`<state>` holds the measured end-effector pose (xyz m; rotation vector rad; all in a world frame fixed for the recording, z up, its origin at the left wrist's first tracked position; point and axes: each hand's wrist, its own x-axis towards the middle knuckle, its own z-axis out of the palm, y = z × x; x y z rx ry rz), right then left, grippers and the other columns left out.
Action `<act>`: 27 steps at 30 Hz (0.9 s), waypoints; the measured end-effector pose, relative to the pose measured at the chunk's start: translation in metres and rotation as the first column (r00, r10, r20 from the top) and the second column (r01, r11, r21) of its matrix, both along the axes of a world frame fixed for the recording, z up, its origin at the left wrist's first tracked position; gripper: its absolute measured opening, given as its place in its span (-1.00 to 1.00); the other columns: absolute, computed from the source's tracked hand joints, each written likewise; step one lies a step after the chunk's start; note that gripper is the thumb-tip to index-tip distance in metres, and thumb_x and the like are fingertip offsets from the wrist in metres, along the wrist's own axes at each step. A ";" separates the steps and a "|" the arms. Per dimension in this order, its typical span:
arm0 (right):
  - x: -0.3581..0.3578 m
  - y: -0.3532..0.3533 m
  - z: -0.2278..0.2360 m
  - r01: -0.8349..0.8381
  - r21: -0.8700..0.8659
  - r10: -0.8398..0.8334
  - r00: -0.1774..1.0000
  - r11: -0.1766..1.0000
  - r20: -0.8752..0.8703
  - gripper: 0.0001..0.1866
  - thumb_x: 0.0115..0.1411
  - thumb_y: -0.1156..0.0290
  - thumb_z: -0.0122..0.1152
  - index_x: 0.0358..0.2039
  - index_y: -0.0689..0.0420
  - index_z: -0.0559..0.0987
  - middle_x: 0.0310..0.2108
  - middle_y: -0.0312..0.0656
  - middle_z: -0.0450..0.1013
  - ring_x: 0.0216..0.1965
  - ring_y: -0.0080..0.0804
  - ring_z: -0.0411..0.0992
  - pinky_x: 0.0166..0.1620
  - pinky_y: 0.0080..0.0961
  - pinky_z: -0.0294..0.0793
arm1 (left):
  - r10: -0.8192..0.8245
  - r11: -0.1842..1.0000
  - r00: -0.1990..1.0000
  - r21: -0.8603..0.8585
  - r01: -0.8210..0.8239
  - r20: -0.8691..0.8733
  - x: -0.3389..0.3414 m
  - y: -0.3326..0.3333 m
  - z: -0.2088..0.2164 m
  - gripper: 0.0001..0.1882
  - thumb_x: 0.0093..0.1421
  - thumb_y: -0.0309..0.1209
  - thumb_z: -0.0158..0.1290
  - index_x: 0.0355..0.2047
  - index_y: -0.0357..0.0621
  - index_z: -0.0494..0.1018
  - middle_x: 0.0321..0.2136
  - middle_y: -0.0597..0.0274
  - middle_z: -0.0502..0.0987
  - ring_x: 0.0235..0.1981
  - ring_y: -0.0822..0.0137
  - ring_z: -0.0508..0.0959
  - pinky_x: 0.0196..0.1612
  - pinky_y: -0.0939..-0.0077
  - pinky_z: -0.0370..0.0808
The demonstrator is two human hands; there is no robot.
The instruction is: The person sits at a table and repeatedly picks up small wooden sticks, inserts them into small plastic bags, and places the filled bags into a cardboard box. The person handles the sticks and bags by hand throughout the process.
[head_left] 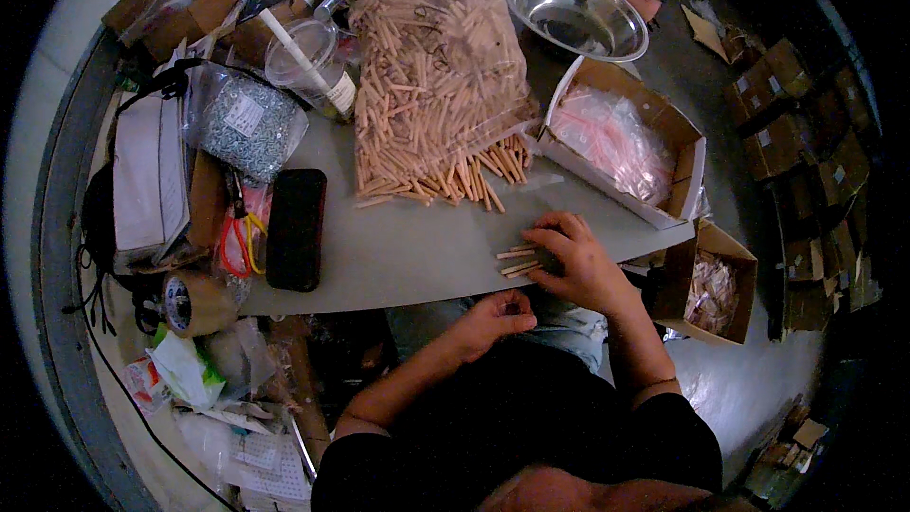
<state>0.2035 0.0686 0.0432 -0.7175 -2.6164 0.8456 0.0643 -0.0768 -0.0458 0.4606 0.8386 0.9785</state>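
Note:
A few short wooden dowels (518, 271) lie side by side near the table's front edge, their right ends passing under my right hand (575, 264). The thumb and curved fingers of that hand close around them. Just off the edge, my left hand (495, 320) is curled with its thumb near the forefinger; whatever is inside it, if anything, is hidden. Beyond both hands sits a large clear plastic bag (441, 66) full of similar dowels. Loose dowels (488, 173) spill from its mouth onto the table.
An open carton (626, 147) of clear, pink-edged bags stands right; a lower box (713, 289) holds small packets. Behind is a steel bowl (578, 14). At left are a bag of screws (248, 123), scissors (244, 242), a black phone-like case (296, 229) and tape (194, 301).

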 end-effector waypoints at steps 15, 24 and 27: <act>0.009 -0.005 -0.008 -0.030 0.017 0.031 0.998 0.999 -0.046 -0.72 -0.15 0.50 0.39 -0.36 0.16 0.54 -0.17 -0.07 0.30 -0.10 -0.06 0.33 -0.06 -0.28 0.40 | 0.054 0.996 0.988 -0.078 -0.043 0.147 0.003 -0.001 -0.010 -0.78 0.09 -0.45 0.22 -0.28 -0.02 0.41 -0.34 0.45 0.39 -0.29 0.53 0.38 -0.19 0.66 0.32; 0.007 -0.014 -0.018 -0.023 0.120 0.025 0.999 0.992 -0.021 -0.81 -0.09 0.52 0.33 -0.42 0.15 0.52 -0.20 -0.08 0.30 -0.12 -0.08 0.29 -0.06 -0.29 0.35 | 0.063 0.997 0.989 -0.051 -0.056 0.135 0.004 0.000 -0.010 -0.81 0.12 -0.44 0.20 -0.30 -0.04 0.42 -0.35 0.43 0.40 -0.27 0.52 0.39 -0.16 0.63 0.32; 0.010 -0.020 -0.020 0.012 0.112 -0.006 0.998 0.994 -0.059 -0.78 -0.06 0.52 0.32 -0.37 0.16 0.50 -0.20 -0.10 0.32 -0.12 -0.12 0.31 -0.07 -0.31 0.36 | 0.063 0.997 0.990 -0.054 -0.057 0.129 0.003 -0.001 -0.007 -0.83 0.13 -0.43 0.19 -0.31 -0.05 0.42 -0.37 0.43 0.41 -0.28 0.52 0.39 -0.16 0.63 0.33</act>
